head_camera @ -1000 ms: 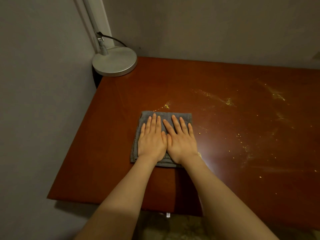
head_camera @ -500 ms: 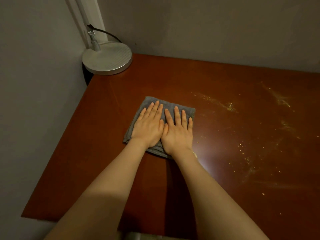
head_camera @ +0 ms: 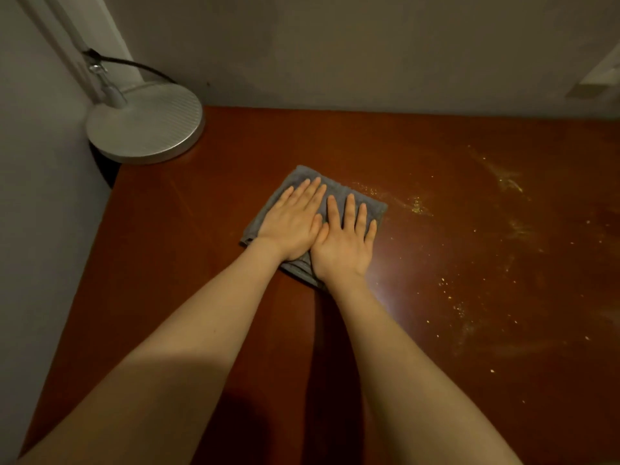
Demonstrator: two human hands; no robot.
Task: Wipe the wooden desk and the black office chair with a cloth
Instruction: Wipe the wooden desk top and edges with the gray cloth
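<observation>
A folded grey cloth [head_camera: 337, 193] lies flat on the reddish-brown wooden desk [head_camera: 188, 236], a little left of the middle. My left hand [head_camera: 292, 221] presses on the cloth's left half with straight fingers. Beside it, touching at the thumbs, my right hand [head_camera: 344, 245] presses flat on the right half. Yellowish crumbs and dust streaks [head_camera: 416, 204] spread over the desk to the right of the cloth. The black office chair is out of view.
A round silver lamp base [head_camera: 144, 124] with a thin stem and black cable stands at the desk's back left corner. Grey walls close the desk at the left and the back. A pale object [head_camera: 597, 78] hangs on the back wall at the right.
Both hands have slid the cloth away from me toward the back wall, over the crumbs that lay just beyond it. The cloth has turned slightly clockwise.
</observation>
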